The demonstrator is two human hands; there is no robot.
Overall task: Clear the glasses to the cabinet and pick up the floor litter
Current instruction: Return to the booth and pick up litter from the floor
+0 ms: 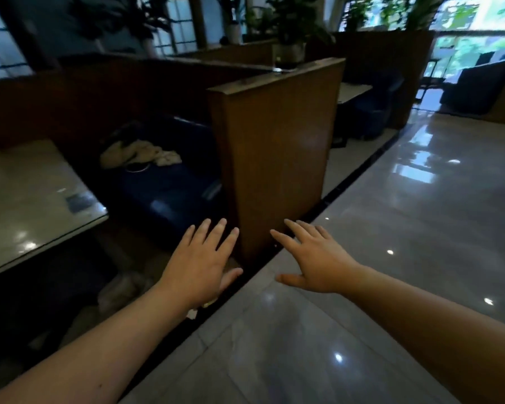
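Note:
My left hand (200, 265) and my right hand (312, 262) are both stretched out in front of me, palms down, fingers spread and holding nothing. They hover over the floor at the foot of a wooden booth partition (277, 153). Pale crumpled litter (120, 290) lies on the dark floor under the table's edge, left of my left wrist. A small white scrap (192, 314) and a yellowish bit (210, 303) lie by the black floor strip just below my left hand. No glasses show in this view.
A glossy grey table (27, 205) stands at the left. Behind it is a dark blue bench seat (169, 193) with a pale crumpled cloth (142, 154) on it. Shiny tiled floor (391, 234) stretches to the right. Potted plants and more booths stand at the back.

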